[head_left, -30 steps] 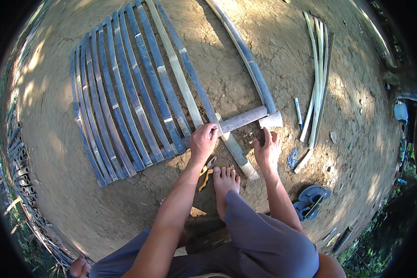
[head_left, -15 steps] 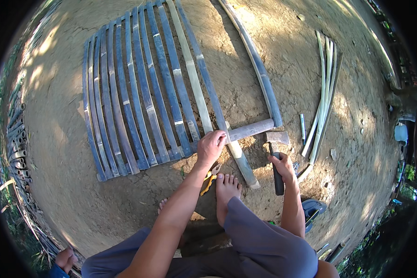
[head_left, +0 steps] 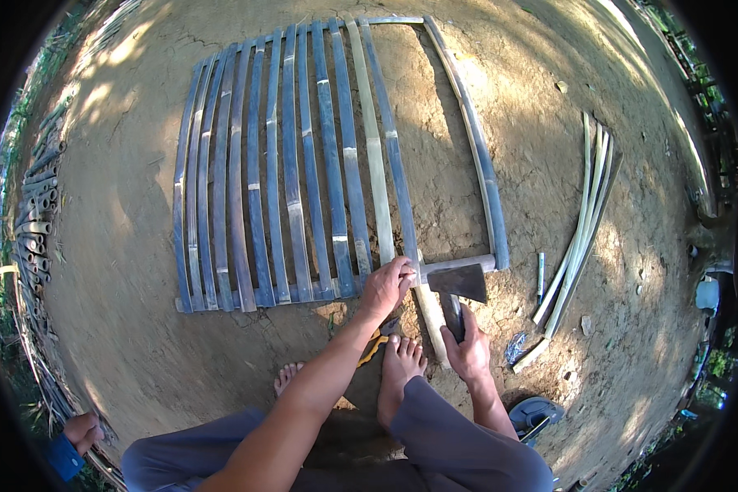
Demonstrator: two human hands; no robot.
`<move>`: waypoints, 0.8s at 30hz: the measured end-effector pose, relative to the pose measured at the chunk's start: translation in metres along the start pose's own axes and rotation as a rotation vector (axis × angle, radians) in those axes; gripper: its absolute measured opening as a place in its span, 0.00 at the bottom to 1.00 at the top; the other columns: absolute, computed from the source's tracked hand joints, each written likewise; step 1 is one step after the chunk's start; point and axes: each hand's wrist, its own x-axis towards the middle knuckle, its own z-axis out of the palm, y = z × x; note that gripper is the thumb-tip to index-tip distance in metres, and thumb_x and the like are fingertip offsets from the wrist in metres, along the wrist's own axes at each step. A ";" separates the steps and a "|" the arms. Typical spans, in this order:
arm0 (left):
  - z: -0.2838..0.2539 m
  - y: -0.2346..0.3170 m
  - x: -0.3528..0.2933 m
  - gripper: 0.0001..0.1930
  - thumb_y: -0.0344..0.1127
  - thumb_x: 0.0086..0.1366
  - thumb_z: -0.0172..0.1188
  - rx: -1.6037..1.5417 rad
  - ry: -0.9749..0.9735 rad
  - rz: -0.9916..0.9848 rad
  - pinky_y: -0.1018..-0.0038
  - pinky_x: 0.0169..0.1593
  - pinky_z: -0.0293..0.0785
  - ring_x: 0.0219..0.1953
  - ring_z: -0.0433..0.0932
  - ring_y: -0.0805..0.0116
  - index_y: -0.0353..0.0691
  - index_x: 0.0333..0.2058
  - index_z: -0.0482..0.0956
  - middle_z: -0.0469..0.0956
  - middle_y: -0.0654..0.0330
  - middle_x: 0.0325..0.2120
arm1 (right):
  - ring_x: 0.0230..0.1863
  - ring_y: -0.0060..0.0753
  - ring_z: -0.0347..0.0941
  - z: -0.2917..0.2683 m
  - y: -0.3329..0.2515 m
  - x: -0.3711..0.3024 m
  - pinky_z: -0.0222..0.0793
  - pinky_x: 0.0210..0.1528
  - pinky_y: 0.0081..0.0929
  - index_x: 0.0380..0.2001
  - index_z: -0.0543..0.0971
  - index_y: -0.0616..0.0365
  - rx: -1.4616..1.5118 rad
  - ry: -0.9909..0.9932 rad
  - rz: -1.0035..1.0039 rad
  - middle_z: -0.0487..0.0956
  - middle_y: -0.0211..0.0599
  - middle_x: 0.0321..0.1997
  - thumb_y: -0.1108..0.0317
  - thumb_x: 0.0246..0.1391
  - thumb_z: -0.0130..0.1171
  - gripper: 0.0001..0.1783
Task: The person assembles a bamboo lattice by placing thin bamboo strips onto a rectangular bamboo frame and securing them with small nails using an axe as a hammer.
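My right hand [head_left: 469,348] is wrapped round the dark handle of a hatchet [head_left: 459,284]. The hatchet's broad metal head is over the bamboo crosspiece [head_left: 477,263], close to my left hand [head_left: 385,289]. The fingers of that left hand are pinched together at the lower end of a bamboo slat [head_left: 396,168]; anything between them is too small to make out. A pale bamboo length [head_left: 431,328] runs from this spot toward my bare foot. Many dark slats [head_left: 293,180] lie side by side across the frame to the left.
Yellow-handled pliers [head_left: 374,348] lie beside my foot. On the right are a marker [head_left: 540,275], thin split bamboo strips [head_left: 589,209], a small clear packet [head_left: 515,348] and a dark blue object [head_left: 539,412]. Another person's hand [head_left: 82,432] shows at lower left, near stacked bamboo [head_left: 34,242].
My right hand has brought the hatchet left, its head now over the crosspiece near my left hand. My left hand stays pinched at the slat's end. The whole view has shifted somewhat.
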 end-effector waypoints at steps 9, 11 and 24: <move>0.002 0.003 0.001 0.19 0.30 0.64 0.69 -0.001 0.008 -0.008 0.66 0.40 0.84 0.38 0.87 0.57 0.42 0.52 0.74 0.88 0.61 0.36 | 0.36 0.67 0.83 0.028 -0.003 0.021 0.82 0.38 0.54 0.71 0.61 0.60 -0.188 -0.068 -0.015 0.80 0.65 0.50 0.65 0.64 0.59 0.35; 0.005 0.003 0.002 0.19 0.30 0.64 0.69 -0.011 0.031 0.006 0.66 0.39 0.84 0.38 0.87 0.58 0.42 0.52 0.74 0.88 0.61 0.36 | 0.35 0.67 0.83 0.029 0.000 0.022 0.82 0.37 0.53 0.72 0.60 0.60 -0.178 -0.058 -0.004 0.81 0.65 0.49 0.65 0.64 0.59 0.36; 0.001 0.003 0.003 0.18 0.30 0.63 0.69 -0.004 0.013 -0.040 0.65 0.39 0.84 0.38 0.88 0.56 0.43 0.50 0.74 0.88 0.59 0.34 | 0.33 0.69 0.82 0.029 -0.007 0.019 0.82 0.36 0.57 0.73 0.58 0.61 -0.125 -0.007 -0.074 0.80 0.71 0.48 0.64 0.64 0.58 0.38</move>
